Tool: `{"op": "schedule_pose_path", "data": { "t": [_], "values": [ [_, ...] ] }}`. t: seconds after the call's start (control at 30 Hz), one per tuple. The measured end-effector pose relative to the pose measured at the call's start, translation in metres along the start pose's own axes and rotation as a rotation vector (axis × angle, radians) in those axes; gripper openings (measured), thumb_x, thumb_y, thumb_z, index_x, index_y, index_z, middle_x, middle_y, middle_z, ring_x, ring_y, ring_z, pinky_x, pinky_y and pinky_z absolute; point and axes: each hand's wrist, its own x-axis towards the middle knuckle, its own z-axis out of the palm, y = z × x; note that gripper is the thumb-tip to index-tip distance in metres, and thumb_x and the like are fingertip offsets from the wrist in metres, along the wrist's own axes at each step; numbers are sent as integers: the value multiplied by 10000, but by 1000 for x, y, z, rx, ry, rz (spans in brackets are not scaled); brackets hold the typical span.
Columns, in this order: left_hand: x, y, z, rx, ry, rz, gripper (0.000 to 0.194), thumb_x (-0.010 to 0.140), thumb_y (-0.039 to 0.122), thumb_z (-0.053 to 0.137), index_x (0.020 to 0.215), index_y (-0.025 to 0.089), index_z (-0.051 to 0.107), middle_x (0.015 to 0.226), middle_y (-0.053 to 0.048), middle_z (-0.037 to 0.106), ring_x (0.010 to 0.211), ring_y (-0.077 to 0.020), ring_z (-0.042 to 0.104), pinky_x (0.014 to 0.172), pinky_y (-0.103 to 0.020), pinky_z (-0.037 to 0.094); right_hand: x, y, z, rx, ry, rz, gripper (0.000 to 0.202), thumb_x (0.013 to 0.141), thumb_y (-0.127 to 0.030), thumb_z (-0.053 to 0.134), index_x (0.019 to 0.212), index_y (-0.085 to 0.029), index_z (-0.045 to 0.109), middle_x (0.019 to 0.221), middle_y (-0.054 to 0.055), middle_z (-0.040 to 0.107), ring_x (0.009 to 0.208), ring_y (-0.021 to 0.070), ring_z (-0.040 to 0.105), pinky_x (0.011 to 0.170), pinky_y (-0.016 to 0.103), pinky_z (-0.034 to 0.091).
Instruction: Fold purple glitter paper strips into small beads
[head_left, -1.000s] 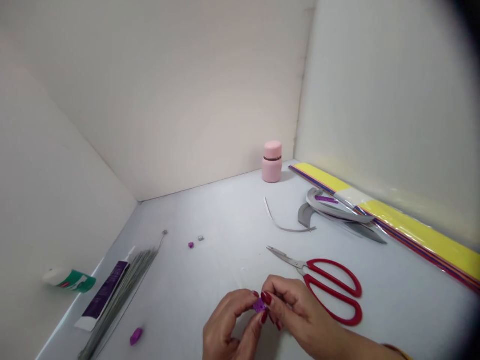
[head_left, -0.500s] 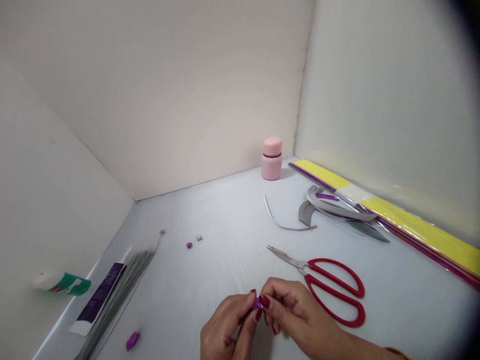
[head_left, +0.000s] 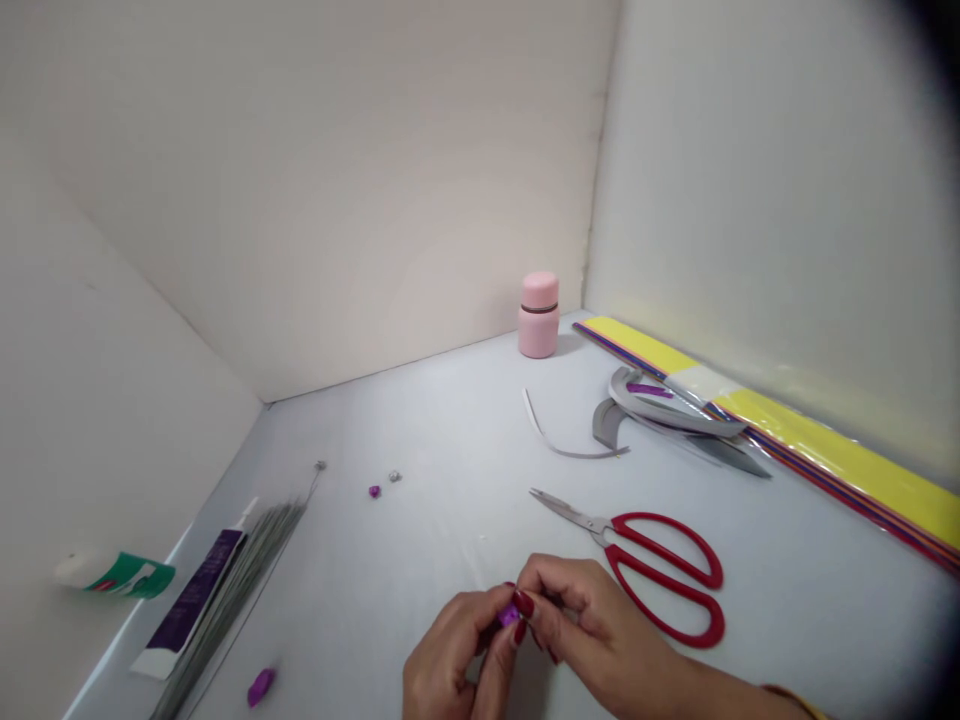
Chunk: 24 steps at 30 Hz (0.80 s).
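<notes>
Between the fingertips of both hands is a small folded purple paper piece (head_left: pixel 509 614), partly covered by the fingers. My left hand (head_left: pixel 459 655) pinches it from the left with thumb and index finger. My right hand (head_left: pixel 574 622) is closed at its right edge, thumb and index finger pressed together on it. Just beyond my right hand lie red-handled scissors (head_left: pixel 664 578), blades pointing to the far left. On the table to the left rest a larger purple piece (head_left: pixel 260 687), a tiny purple piece (head_left: pixel 374 491) and a tiny silvery piece (head_left: pixel 394 476).
A purple and white glue tube (head_left: pixel 193 600) lies beside a bundle of grey wires (head_left: pixel 236 600). A green and white tube (head_left: pixel 127 576) sits at the left edge. Grey paper strips (head_left: pixel 675 410), a yellow paper pack (head_left: pixel 810 425) and a pink jar (head_left: pixel 538 318) are farther back.
The view has shifted slightly. Both hands keep their pinch on the purple piece, and a little more of it shows between the fingers.
</notes>
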Motion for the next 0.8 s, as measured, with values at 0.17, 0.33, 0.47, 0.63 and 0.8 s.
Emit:
{"op": "schedule_pose_path", "data": {
  "t": [0.17, 0.33, 0.47, 0.63, 0.8],
  "values": [
    [1, 4, 3, -198, 85, -259, 141, 711, 235, 679, 844, 266, 716, 686, 4, 708, 602, -107, 644, 581, -132, 503, -2, -3, -5, -189, 12, -60, 276, 894, -318, 389, 709, -156, 514, 628, -13, 485, 582, 112, 437, 551, 209, 347],
    [2, 6, 4, -328, 67, -430, 244, 644, 293, 731, 886, 261, 729, 667, -7, 701, 581, -128, 639, 552, -161, 509, -1, -1, -6, -183, -13, -70, 261, 900, -292, 377, 717, -160, 509, 659, -1, 529, 604, 116, 474, 570, 205, 366],
    [4, 10, 2, -78, 38, -226, 210, 656, 131, 681, 803, 268, 744, 647, 6, 721, 552, -114, 638, 541, -127, 482, -1, -2, -3, -160, 4, -64, 290, 894, -319, 386, 678, -158, 495, 605, -20, 478, 562, 105, 433, 531, 197, 344],
    [1, 7, 1, -2, 60, -203, 281, 666, 106, 662, 853, 303, 732, 753, 22, 751, 647, -121, 681, 606, -111, 480, -1, -4, -3, -122, 10, -77, 271, 890, -290, 399, 672, -160, 492, 599, -28, 465, 558, 98, 433, 527, 185, 339],
    [-3, 1, 2, 41, 45, -138, 366, 685, 91, 642, 957, 329, 703, 796, 34, 750, 652, -104, 677, 638, -106, 477, -1, -3, -2, -122, 9, -104, 260, 880, -272, 397, 667, -158, 493, 607, -20, 475, 568, 105, 440, 540, 193, 350]
  ]
}}
